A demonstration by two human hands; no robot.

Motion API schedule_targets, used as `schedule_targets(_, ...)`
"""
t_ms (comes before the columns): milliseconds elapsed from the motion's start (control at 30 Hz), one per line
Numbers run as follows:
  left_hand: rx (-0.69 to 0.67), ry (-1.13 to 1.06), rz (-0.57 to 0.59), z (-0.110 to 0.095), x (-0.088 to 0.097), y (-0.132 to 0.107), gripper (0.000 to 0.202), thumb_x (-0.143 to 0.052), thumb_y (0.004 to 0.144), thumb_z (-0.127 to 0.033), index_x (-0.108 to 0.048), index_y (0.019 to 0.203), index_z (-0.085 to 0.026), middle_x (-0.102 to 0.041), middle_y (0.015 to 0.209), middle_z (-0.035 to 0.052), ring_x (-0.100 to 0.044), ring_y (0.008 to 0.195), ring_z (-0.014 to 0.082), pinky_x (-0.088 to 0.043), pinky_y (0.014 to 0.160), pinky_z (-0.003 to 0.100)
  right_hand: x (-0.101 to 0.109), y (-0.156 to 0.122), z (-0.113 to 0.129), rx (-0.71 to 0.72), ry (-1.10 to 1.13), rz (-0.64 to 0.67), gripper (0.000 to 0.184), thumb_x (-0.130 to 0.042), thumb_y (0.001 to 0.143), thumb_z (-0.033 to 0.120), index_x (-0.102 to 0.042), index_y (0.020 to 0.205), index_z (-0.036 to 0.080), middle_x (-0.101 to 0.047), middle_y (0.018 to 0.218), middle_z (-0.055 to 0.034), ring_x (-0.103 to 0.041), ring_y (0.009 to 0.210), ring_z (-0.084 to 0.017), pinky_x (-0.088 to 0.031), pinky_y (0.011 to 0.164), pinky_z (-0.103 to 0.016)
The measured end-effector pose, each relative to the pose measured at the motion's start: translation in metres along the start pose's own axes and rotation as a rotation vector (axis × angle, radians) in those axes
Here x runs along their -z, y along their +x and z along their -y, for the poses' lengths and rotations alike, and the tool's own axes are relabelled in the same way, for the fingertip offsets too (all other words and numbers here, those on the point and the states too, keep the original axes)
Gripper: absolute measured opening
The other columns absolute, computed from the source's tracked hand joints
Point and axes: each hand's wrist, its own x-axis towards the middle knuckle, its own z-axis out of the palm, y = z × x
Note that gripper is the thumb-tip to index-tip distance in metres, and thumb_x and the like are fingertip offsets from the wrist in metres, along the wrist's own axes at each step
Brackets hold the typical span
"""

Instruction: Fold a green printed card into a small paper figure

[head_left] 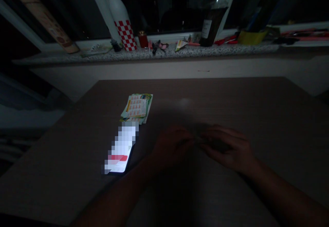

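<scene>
The scene is very dark. My left hand (172, 145) and my right hand (227, 148) rest on the brown table (231, 100) with their fingertips meeting over a small dark thing (197, 138) that I cannot make out. Both hands have their fingers curled in a pinch. A lit phone (120, 148) lies on the table just left of my left hand. Beyond the phone sits a stack of green and orange printed paper sheets (137, 107).
A stone windowsill (159, 52) runs along the back. On it stand a white bottle with a red checked band (122, 18), a small red jar (142, 39), a dark glass bottle (212, 24), a yellow tape roll (252, 36), a cardboard tube (46, 21) and small paper scraps.
</scene>
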Motion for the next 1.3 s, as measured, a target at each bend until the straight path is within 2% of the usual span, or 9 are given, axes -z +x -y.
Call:
schedule_targets(133, 0.160, -0.138, -0.083, -0.002, -0.002, 0.000, 0.008, -0.060, 0.083, -0.024, -0.065, 0.084, -0.018, -0.066, 0.084, 0.0029, -0.062, 0.077, 0.0136, -0.049, 0.069, 0.026, 0.002, 0.000, -0.002, -0.023, 0.038, -0.015, 0.017, -0.067, 0.074, 0.014, -0.065, 0.090, 0.019, -0.066, 0.075, -0.0032, -0.063, 0.067, -0.016, -0.052, 0.060, -0.028)
schedule_targets(300, 0.292, -0.212, -0.075, -0.005, -0.005, -0.001, 0.008, -0.063, 0.080, -0.025, -0.065, 0.083, -0.018, -0.067, 0.080, 0.0013, -0.062, 0.074, 0.0134, -0.049, 0.068, 0.026, 0.003, 0.002, 0.000, -0.080, 0.099, -0.012, 0.008, -0.064, 0.076, 0.014, -0.065, 0.083, 0.018, -0.064, 0.068, -0.0015, -0.060, 0.060, -0.014, -0.048, 0.053, -0.025)
schedule_targets(433, 0.380, -0.268, -0.062, -0.007, -0.004, -0.001, 0.010, -0.063, 0.079, -0.024, -0.066, 0.086, -0.018, -0.069, 0.080, 0.0007, -0.063, 0.075, 0.0139, -0.049, 0.069, 0.026, 0.004, 0.002, 0.002, -0.177, 0.149, 0.013, 0.003, -0.062, 0.078, 0.017, -0.065, 0.079, 0.018, -0.062, 0.064, -0.0003, -0.058, 0.055, -0.012, -0.046, 0.051, -0.023)
schedule_targets(567, 0.457, -0.319, -0.070, -0.008, -0.001, -0.001, 0.010, -0.064, 0.078, -0.024, -0.066, 0.084, -0.017, -0.068, 0.077, 0.0008, -0.063, 0.072, 0.0140, -0.048, 0.065, 0.025, 0.003, 0.003, 0.004, -0.273, 0.196, 0.054, 0.007, -0.062, 0.079, 0.021, -0.066, 0.075, 0.017, -0.062, 0.061, -0.0002, -0.055, 0.052, -0.011, -0.045, 0.048, -0.022)
schedule_targets(733, 0.559, -0.373, -0.081, -0.011, -0.001, 0.002, 0.008, -0.065, 0.075, -0.023, -0.065, 0.076, -0.015, -0.066, 0.071, 0.0006, -0.060, 0.066, 0.0125, -0.047, 0.062, 0.024, 0.000, 0.001, 0.004, -0.428, 0.314, 0.054, 0.010, -0.063, 0.079, 0.024, -0.068, 0.075, 0.017, -0.067, 0.065, -0.0023, -0.061, 0.056, -0.013, -0.048, 0.049, -0.022)
schedule_targets(1000, 0.807, -0.770, -0.103, -0.011, -0.002, 0.007, 0.010, -0.070, 0.066, -0.023, -0.066, 0.067, -0.014, -0.063, 0.063, -0.0009, -0.057, 0.057, 0.0106, -0.045, 0.056, 0.022, -0.001, 0.005, 0.003, -0.682, 0.641, 0.087, 0.011, -0.065, 0.079, 0.026, -0.069, 0.078, 0.016, -0.071, 0.067, -0.0022, -0.065, 0.056, -0.012, -0.051, 0.050, -0.020)
schedule_targets(1167, 0.852, -0.914, -0.100, -0.008, -0.004, 0.006, 0.009, -0.072, 0.065, -0.023, -0.068, 0.067, -0.015, -0.064, 0.063, 0.0000, -0.058, 0.057, 0.0114, -0.047, 0.055, 0.024, -0.002, 0.005, 0.001, -0.700, 0.745, 0.079, 0.009, -0.065, 0.079, 0.023, -0.070, 0.079, 0.015, -0.071, 0.065, -0.0023, -0.063, 0.052, -0.011, -0.050, 0.047, -0.018)
schedule_targets(1300, 0.838, -0.935, -0.104, -0.006, -0.005, 0.005, 0.011, -0.073, 0.064, -0.024, -0.067, 0.066, -0.016, -0.064, 0.062, -0.0004, -0.058, 0.057, 0.0116, -0.047, 0.056, 0.024, -0.003, 0.005, 0.003, -0.644, 0.636, 0.058, 0.010, -0.065, 0.079, 0.024, -0.069, 0.078, 0.015, -0.071, 0.065, -0.0026, -0.064, 0.053, -0.012, -0.051, 0.047, -0.019)
